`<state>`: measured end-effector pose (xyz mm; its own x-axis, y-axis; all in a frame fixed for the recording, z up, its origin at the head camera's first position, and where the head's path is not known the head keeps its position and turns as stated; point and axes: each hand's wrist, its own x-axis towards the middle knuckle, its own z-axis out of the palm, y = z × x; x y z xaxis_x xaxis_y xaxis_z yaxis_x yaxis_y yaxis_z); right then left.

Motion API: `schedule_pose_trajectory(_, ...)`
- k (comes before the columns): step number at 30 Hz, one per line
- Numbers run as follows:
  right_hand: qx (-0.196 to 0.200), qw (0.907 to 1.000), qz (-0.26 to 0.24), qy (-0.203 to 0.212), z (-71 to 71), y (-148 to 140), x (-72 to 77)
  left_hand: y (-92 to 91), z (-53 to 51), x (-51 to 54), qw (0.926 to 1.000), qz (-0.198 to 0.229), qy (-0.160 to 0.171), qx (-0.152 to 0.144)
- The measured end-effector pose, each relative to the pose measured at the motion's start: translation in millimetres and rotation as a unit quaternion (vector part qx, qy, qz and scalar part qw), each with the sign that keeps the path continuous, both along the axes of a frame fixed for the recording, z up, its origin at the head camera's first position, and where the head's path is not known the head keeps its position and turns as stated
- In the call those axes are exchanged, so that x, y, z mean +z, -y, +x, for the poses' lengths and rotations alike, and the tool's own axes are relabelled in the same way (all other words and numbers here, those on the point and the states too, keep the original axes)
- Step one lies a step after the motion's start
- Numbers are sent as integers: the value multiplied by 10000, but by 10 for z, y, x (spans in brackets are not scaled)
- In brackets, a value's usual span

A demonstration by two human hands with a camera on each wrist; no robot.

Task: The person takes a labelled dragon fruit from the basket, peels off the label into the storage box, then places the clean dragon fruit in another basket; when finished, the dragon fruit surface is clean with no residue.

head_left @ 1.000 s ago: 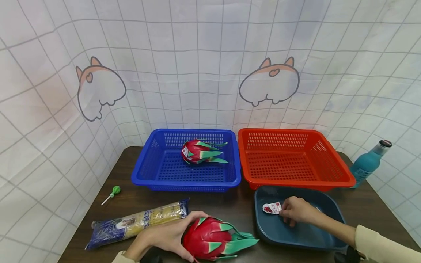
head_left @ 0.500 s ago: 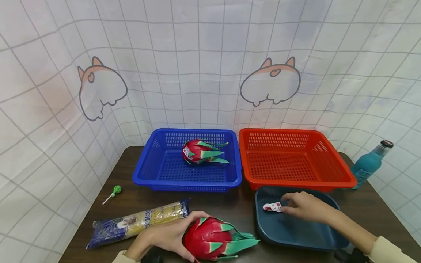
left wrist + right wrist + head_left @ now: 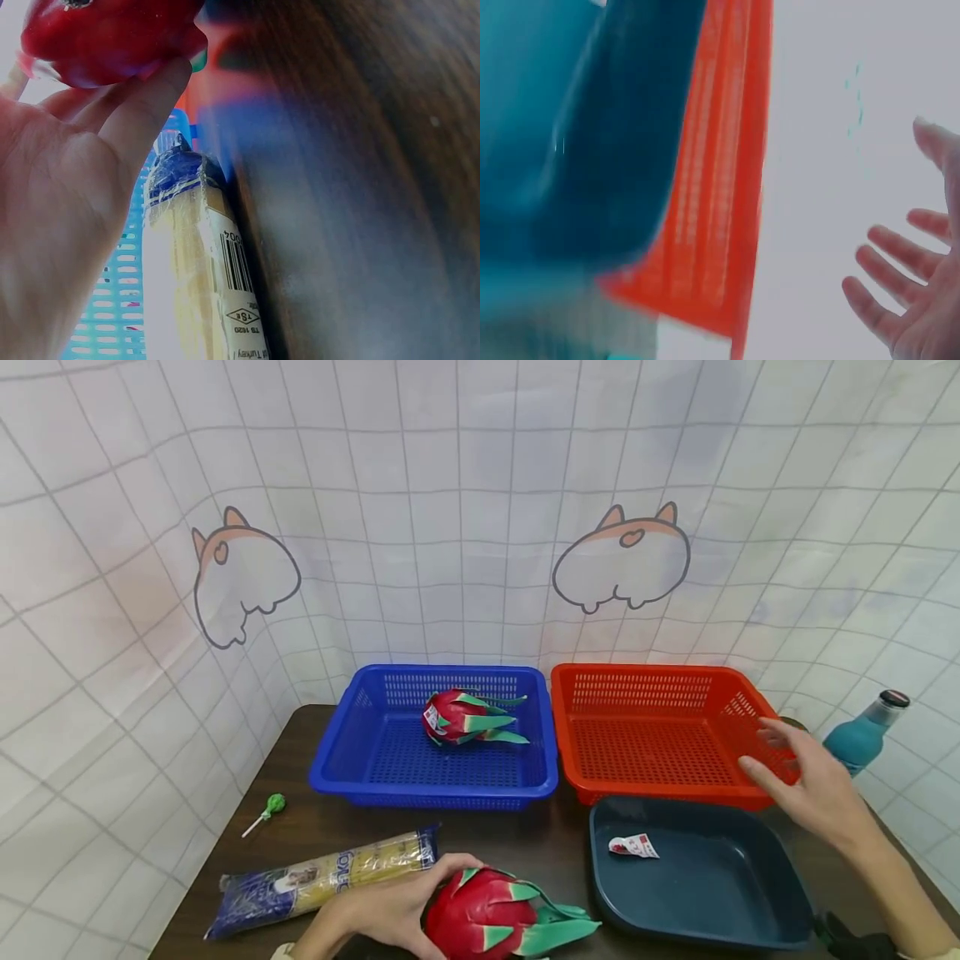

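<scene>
Right hand (image 3: 810, 785) moved off dark-blue rounded tray (image 3: 705, 893), fingers apart; left hand (image 3: 393, 906) grips red-green dragon fruit (image 3: 483, 910), seemingly unplaced; matching fruit (image 3: 453, 717) already in blue plastic basket (image 3: 393, 747).

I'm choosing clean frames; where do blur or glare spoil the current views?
Head view: mostly crisp, with slight blur on the right hand; left wrist: glare bleaches one side of the yellow-and-blue plastic pasta packet, and coloured reflections tint the dark brown wooden tabletop; right wrist: blur softens the dark blue plastic tray and the red perforated plastic basket against a washed-out background.
</scene>
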<state>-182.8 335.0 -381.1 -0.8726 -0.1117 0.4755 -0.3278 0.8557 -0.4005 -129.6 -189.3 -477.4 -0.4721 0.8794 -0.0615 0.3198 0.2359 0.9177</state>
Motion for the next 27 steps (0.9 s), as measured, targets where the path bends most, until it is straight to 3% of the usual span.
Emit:
schedule_pose_trajectory(3,-327,9990,-292,134,-130,-343,-54,-7,-12,21,9999,-139,37,72)
schedule_pose_trajectory(9,-461,9971,-506,337,-266,-734,-259,0,-22,9,9995,-226,-110,165)
schedule_pose_trajectory(16,-226,9910,-877,984,-302,-789,-604,17,6,-48,9998,-56,-163,68)
schedule_pose_trajectory(27,49,9871,-1197,1061,-324,-857,-840,2,1,-8,9993,-262,-189,208)
